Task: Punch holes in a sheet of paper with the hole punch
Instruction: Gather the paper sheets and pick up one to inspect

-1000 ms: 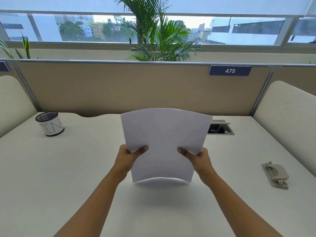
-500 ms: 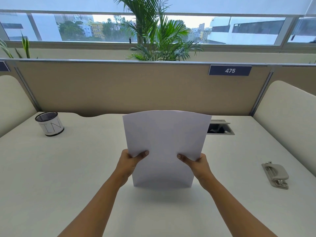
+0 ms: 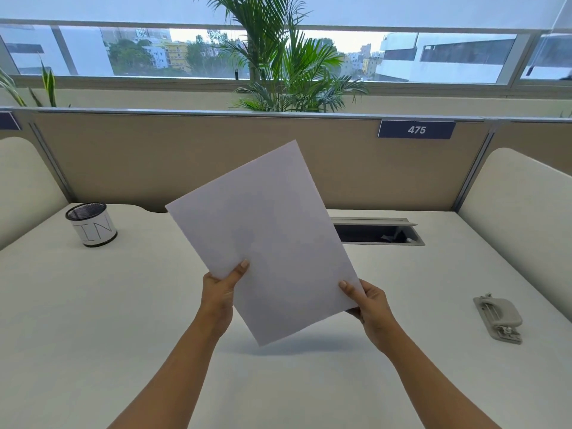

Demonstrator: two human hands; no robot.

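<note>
Holding white sheet of paper (image 3: 266,243) tilted above desk (image 3: 93,335), lowest corner pointing down, shadow lying beneath. Left hand (image 3: 218,297) is gripping sheet's left edge, thumb on front, fingers hidden behind. Right hand (image 3: 371,308) is pinching lower right corner, thumb on front, fingers (image 3: 356,313) curling behind. Grey hole punch (image 3: 498,318) is lying on desk well to right, apart from both hands. Mesh pen cup (image 3: 91,224) is standing far left; open cable hatch (image 3: 376,232) is sitting beyond sheet, near partition (image 3: 123,156).

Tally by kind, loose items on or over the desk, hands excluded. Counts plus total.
Paper sheet: 1
Hole punch: 1
Mesh pen cup: 1
Total: 3
</note>
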